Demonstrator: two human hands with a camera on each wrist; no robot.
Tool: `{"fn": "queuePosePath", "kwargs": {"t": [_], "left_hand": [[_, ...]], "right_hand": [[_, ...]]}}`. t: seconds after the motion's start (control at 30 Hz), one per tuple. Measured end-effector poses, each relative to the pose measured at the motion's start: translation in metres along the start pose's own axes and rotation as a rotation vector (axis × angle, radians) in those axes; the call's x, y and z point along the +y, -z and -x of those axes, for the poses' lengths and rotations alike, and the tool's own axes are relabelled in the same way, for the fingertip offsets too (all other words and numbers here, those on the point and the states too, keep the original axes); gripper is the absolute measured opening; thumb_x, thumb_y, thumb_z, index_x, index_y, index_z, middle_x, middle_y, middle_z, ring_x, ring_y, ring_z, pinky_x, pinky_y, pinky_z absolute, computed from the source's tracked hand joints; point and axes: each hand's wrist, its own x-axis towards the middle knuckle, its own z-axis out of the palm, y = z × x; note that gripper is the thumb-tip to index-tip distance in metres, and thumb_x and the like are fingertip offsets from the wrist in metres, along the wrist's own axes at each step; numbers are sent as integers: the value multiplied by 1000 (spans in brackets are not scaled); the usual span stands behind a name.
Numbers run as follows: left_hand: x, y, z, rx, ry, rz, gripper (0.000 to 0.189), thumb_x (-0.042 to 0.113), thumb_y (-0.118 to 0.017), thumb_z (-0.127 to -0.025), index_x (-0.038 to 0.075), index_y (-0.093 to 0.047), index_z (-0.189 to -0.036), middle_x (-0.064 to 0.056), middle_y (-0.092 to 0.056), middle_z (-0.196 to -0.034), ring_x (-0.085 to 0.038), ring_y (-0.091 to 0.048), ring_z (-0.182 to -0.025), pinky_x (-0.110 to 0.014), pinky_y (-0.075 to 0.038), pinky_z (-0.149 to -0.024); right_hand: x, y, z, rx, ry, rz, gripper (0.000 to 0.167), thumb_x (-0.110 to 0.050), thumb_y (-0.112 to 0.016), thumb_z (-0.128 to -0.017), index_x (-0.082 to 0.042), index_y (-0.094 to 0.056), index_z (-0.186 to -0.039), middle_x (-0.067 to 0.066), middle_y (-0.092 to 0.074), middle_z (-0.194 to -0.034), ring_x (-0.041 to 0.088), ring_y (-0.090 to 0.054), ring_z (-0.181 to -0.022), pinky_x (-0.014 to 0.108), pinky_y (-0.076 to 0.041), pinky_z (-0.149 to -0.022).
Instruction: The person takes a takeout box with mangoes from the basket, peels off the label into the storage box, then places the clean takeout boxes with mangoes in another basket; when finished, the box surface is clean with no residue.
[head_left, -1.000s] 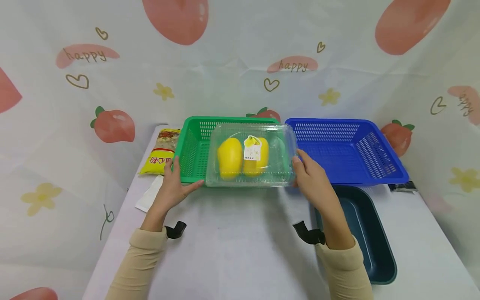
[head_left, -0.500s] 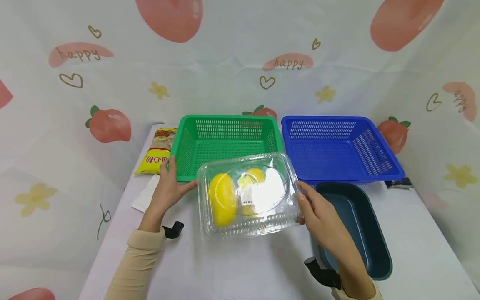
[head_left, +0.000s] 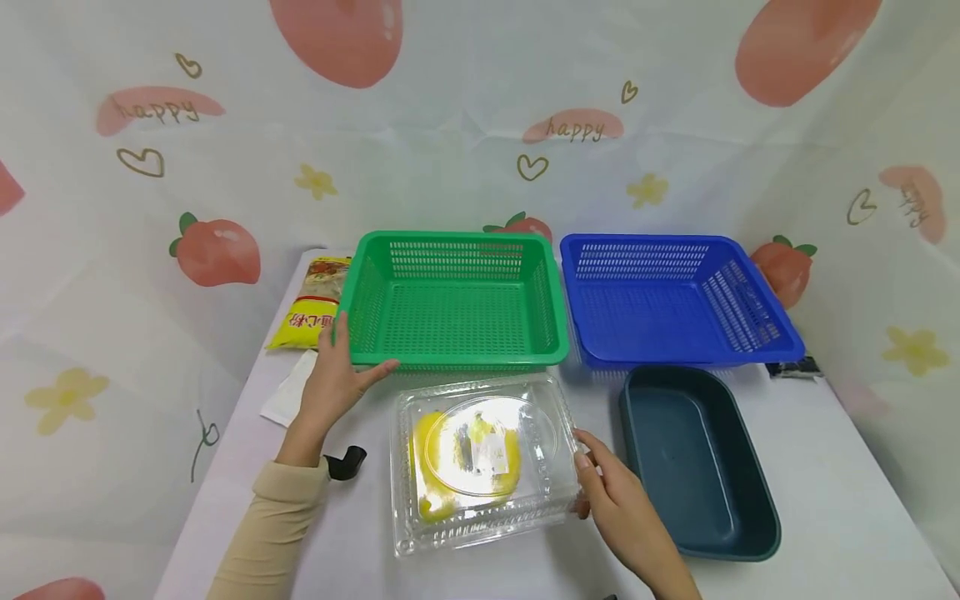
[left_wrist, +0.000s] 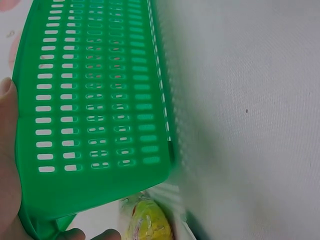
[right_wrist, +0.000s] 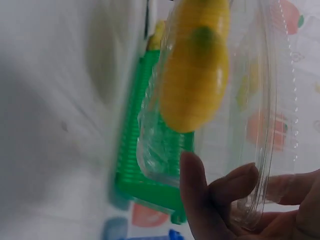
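My right hand (head_left: pixel 615 504) grips the right edge of a clear plastic clamshell box (head_left: pixel 551 425) and holds it before the green basket, slightly tilted. Two yellow mangoes (head_left: pixel 435 496) lie inside it, partly veiled by glare. A white label (head_left: pixel 489 452) shows on the box. In the right wrist view a mango (right_wrist: pixel 195 85) shows through the box wall, fingers and thumb pinching the rim. At the front left corner of the green basket (head_left: pixel 457 361), my left hand (head_left: pixel 330 387) holds the rim. The left wrist view shows its thumb on the rim and fingertips (left_wrist: pixel 107 235) below the corner.
A blue basket (head_left: pixel 675 361) stands to the right of the green one, with a dark teal tub (head_left: pixel 761 546) in front of it. On the left lie a yellow food packet (head_left: pixel 311 312) and white paper (head_left: pixel 291 393). A black packet (head_left: pixel 797 367) pokes out at right.
My right hand has brought the clamshell box from over the green basket toward me and lower, tilting it slightly. The left hand has stayed at the basket's corner.
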Motion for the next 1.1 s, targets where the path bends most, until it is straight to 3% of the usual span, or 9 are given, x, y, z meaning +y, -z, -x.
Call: {"fn": "queuePosePath", "kwargs": {"t": [0.37,0.6,0.77,0.9,1.03,1.1], "left_hand": [[1,-1,0,2,-15,-21,121,67,-64,-77,6,8,-153,-30,-6,-154,-54,-38,-125,-62,-43,-91],[0,0,-1,-11,-11,-58,120,68,-62,-78,6,7,-153,-32,-8,-153,-52,-53,-107,-57,-50,-79],[1,4,1,-35,-3,-76,118,70,-59,-79,7,9,-153,-34,-8,-152,-53,-52,-108,-57,-50,-79],[8,10,17,-4,5,-99,110,67,-54,-84,5,4,-153,-38,-13,-150,-56,-44,-118,-63,-45,-86],[23,12,52,65,-15,-82,91,55,-54,-92,1,-13,-152,-37,-23,-147,-53,-39,-126,-64,-39,-95],[32,6,72,54,-56,-35,83,51,-56,-92,3,-22,-151,-31,-27,-148,-48,-36,-130,-63,-36,-100]], "right_hand": [[20,-30,-6,23,-34,-44,46,-33,-41,-103,-8,-38,-142,7,-55,-90,9,-59,-61,25,-46,-56],[24,-40,-10,34,-20,-2,46,-33,-41,-103,-8,-38,-143,7,-57,-88,6,-59,-60,24,-44,-56],[23,-41,-14,42,-41,4,45,-34,-44,-102,-12,-41,-141,5,-57,-88,7,-58,-58,25,-44,-53],[22,-40,-16,40,-69,15,45,-37,-48,-100,-16,-43,-140,4,-57,-90,9,-57,-57,25,-45,-51],[21,-37,-14,46,-53,72,46,-40,-48,-100,-16,-45,-138,1,-57,-87,9,-53,-62,24,-44,-54],[20,-34,-13,42,-45,112,48,-43,-47,-99,-15,-46,-139,0,-57,-85,9,-51,-66,24,-43,-57]]}}
